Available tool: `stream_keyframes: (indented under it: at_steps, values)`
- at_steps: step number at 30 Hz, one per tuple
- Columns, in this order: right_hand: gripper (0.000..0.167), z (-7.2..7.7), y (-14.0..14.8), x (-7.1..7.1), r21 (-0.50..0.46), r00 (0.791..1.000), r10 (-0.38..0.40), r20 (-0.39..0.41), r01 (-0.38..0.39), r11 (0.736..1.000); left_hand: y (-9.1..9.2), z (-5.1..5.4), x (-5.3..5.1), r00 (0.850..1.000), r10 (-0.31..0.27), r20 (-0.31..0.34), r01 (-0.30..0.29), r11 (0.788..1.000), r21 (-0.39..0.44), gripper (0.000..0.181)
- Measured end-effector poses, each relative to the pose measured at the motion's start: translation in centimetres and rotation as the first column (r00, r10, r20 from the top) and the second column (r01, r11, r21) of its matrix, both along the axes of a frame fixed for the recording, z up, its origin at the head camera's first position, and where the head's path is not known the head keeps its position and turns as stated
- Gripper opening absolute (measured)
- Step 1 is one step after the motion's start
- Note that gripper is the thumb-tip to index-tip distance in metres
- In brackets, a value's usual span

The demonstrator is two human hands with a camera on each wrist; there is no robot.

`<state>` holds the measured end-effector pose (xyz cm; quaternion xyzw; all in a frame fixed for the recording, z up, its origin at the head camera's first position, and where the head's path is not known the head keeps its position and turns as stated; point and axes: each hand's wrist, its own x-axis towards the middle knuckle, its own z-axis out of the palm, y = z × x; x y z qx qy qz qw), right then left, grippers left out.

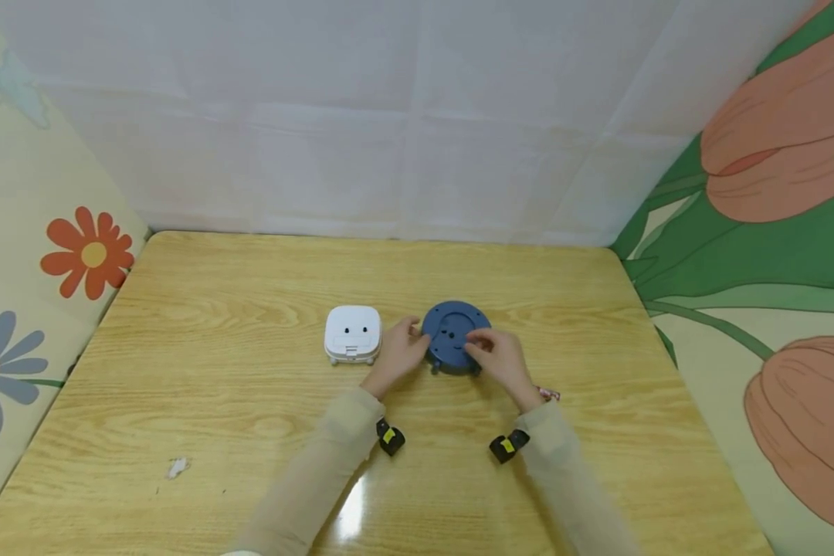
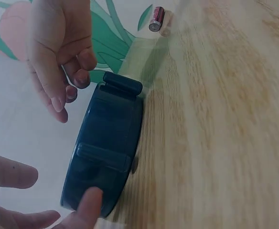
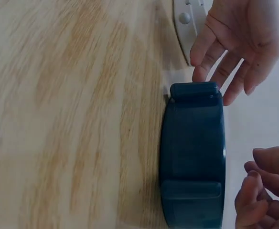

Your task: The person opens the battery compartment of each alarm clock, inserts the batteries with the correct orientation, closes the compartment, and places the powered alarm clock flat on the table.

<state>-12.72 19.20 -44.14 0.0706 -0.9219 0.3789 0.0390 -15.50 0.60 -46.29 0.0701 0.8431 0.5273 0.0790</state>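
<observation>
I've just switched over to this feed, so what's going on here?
A person has both hands at a round dark blue device lying flat on the wooden table. The left hand is by its left rim, the right hand over its right side; neither visibly holds anything. A white device lies to the left, and a reddish cylinder, probably a battery, lies to the right.

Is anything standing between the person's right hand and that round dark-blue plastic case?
Nothing visible stands between the right hand and the dark-blue case. The left hand is by its left edge; a pink cylindrical battery lies to the right, out of the way.
</observation>
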Motion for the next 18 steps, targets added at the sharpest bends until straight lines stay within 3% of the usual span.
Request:
stream_keyframes:
  at_steps: [3,11,18]
  values:
    - [0.015,0.2,0.1,-0.3,0.027,0.999,0.037,-0.006,-0.037,0.999,0.3,0.0,-0.3,0.999,-0.007,0.044,0.008,1.000,-0.025,0.045]
    - [0.016,0.3,0.2,-1.4,0.163,0.990,0.141,0.001,-0.139,0.977,0.8,-0.7,-0.8,0.997,-0.008,0.083,0.020,0.991,-0.136,0.052]
    - [0.015,0.1,0.3,-2.2,0.259,0.974,0.224,0.011,-0.219,0.941,1.1,-1.1,-1.1,0.999,-0.027,0.025,0.031,0.982,-0.185,0.053]
